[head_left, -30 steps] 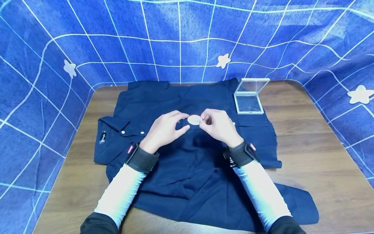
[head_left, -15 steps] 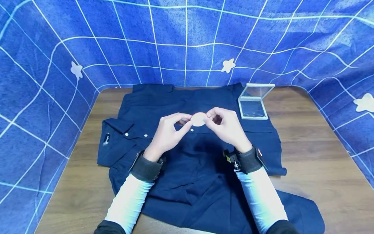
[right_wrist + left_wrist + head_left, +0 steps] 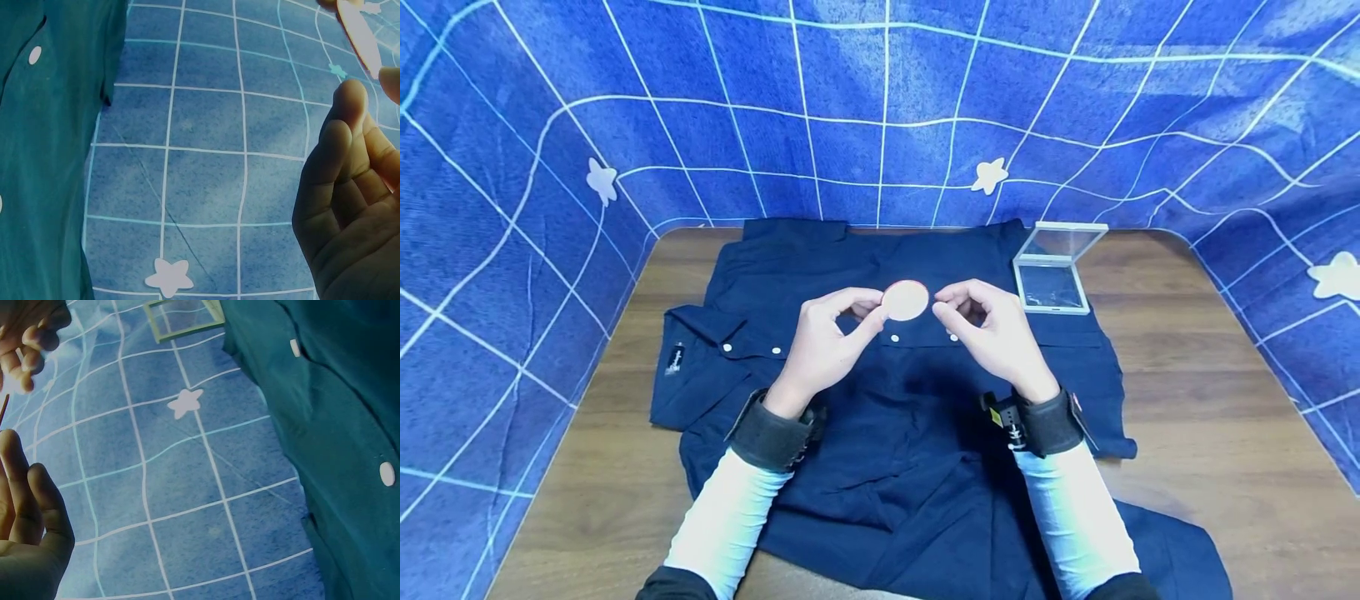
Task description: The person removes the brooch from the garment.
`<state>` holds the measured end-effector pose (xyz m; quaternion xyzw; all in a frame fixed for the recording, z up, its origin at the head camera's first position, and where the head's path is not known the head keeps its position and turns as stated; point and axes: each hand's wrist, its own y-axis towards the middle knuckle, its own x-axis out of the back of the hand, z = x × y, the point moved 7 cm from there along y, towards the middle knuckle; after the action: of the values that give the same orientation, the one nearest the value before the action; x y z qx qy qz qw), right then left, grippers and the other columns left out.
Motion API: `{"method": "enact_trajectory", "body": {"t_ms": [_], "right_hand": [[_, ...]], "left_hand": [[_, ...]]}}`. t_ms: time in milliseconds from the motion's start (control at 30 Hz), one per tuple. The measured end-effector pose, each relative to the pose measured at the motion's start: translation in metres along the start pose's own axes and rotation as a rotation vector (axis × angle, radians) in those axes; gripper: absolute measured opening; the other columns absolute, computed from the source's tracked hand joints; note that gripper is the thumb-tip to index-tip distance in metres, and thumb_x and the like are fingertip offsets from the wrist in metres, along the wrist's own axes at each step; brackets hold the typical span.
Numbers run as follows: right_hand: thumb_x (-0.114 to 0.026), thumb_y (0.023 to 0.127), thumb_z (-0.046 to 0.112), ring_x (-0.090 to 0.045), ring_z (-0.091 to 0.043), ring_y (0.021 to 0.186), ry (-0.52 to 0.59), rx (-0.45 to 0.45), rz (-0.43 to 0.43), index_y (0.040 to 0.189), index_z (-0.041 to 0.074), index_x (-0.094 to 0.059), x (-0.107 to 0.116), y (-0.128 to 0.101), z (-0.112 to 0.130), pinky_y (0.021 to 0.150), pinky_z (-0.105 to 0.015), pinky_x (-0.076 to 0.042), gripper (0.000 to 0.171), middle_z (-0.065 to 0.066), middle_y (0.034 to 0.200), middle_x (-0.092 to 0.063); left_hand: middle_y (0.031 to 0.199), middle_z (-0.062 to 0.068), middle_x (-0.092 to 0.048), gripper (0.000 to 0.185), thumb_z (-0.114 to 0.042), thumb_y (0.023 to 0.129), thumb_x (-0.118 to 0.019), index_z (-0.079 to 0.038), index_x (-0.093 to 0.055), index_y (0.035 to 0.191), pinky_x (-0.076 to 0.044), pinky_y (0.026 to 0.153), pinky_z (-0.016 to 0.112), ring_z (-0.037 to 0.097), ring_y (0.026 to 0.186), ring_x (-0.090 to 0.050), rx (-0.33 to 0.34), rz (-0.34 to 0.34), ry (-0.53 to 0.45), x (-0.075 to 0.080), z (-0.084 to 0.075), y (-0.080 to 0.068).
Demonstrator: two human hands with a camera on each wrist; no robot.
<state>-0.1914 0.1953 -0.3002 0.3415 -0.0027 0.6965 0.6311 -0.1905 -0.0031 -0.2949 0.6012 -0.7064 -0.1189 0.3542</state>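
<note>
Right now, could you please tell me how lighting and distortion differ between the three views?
Head view: bright and even, with fisheye bending of the blue grid-patterned backdrop cloth and wooden table. Left wrist view: dim, teal-tinted navy button-up shirt. Right wrist view: equally dim, the right hand dark and close.

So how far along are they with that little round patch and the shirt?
Already done: the shirt lies spread on the table and the clear box stands open. In hand: the left hand pinches the round patch above the shirt; the right hand is just off it. Left: the patch isn't on the shirt yet.
</note>
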Motion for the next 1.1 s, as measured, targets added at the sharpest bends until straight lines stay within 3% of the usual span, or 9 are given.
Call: {"method": "enact_trajectory", "body": {"t_ms": [233,433,667,900,1100], "right_hand": [[-0.068,0.092,0.011,-0.058,-0.010,0.065,-0.001,0.007,0.043,0.100,0.006,-0.071,-0.001,-0.004,0.002,0.058,-0.022,-0.048,0.010,-0.003,0.078,-0.066],[-0.065,0.092,0.008,-0.062,-0.011,0.066,0.035,0.023,0.042,0.102,0.005,-0.071,0.002,-0.004,0.009,0.058,-0.022,-0.048,0.011,-0.006,0.078,-0.067],[-0.062,0.094,0.004,-0.065,-0.005,0.071,0.183,0.026,0.022,0.115,-0.001,-0.065,0.004,-0.006,0.016,0.062,-0.021,-0.052,0.021,-0.013,0.083,-0.068],[-0.060,0.097,0.010,-0.066,-0.010,0.071,0.259,0.012,0.033,0.115,-0.001,-0.065,-0.002,-0.007,0.020,0.065,-0.022,-0.054,0.022,0.009,0.082,-0.067],[-0.060,0.098,0.018,-0.057,-0.010,0.068,0.261,0.069,0.060,0.108,0.000,-0.069,-0.007,-0.009,0.022,0.063,-0.021,-0.048,0.023,0.012,0.080,-0.066]], "left_hand": [[0.081,0.013,-0.072,0.017,0.002,0.085,-0.071,0.002,-0.072,0.102,-0.049,0.061,0.020,0.018,0.071,-0.068,-0.039,-0.017,-0.073,0.006,-0.013,0.003],[0.077,0.016,-0.072,0.016,0.004,0.086,-0.068,0.005,-0.070,0.102,-0.053,0.065,0.022,0.013,0.068,-0.068,-0.041,-0.015,-0.147,0.009,-0.024,0.005],[0.084,0.016,-0.073,0.020,0.004,0.084,-0.070,0.005,-0.071,0.105,-0.050,0.064,0.023,0.015,0.072,-0.068,-0.019,0.030,-0.139,0.000,-0.024,0.001],[0.082,0.013,-0.073,0.018,0.002,0.086,-0.070,0.003,-0.071,0.103,-0.052,0.062,0.023,0.015,0.070,-0.068,-0.008,0.059,-0.143,-0.012,-0.020,-0.003],[0.081,0.013,-0.073,0.017,0.000,0.086,-0.071,0.003,-0.072,0.103,-0.055,0.064,0.025,0.015,0.068,-0.068,-0.005,0.078,-0.144,-0.020,-0.017,-0.005]]}}
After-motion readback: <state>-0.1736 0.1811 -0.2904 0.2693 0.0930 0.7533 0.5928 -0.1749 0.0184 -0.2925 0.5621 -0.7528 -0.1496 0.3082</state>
